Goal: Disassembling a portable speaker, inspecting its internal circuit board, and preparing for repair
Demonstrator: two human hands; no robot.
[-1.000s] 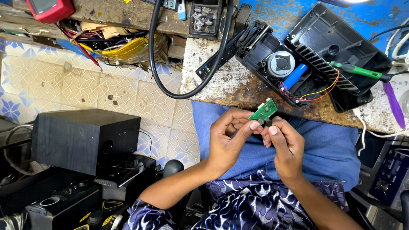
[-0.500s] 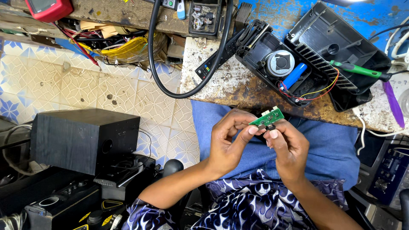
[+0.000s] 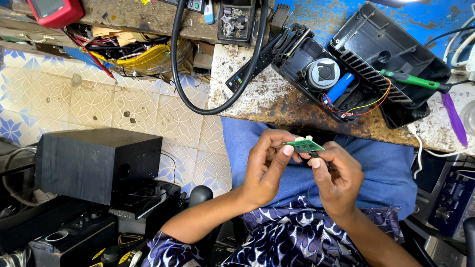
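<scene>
Both hands hold a small green circuit board over my lap, just below the bench edge. My left hand pinches its left end between thumb and fingers. My right hand grips the right end from below. The board lies nearly flat. On the worn bench above sits an opened black speaker casing with a round driver, a blue cylinder cell and red and yellow wires trailing out.
A green-handled screwdriver rests on the casing's right half. A thick black cable loops over the bench's left edge. A black speaker box and other black devices stand on the tiled floor at left. A red meter lies top left.
The board has been turned from tilted upward to lying flatter, and both hands have shifted slightly lower and closer together.
</scene>
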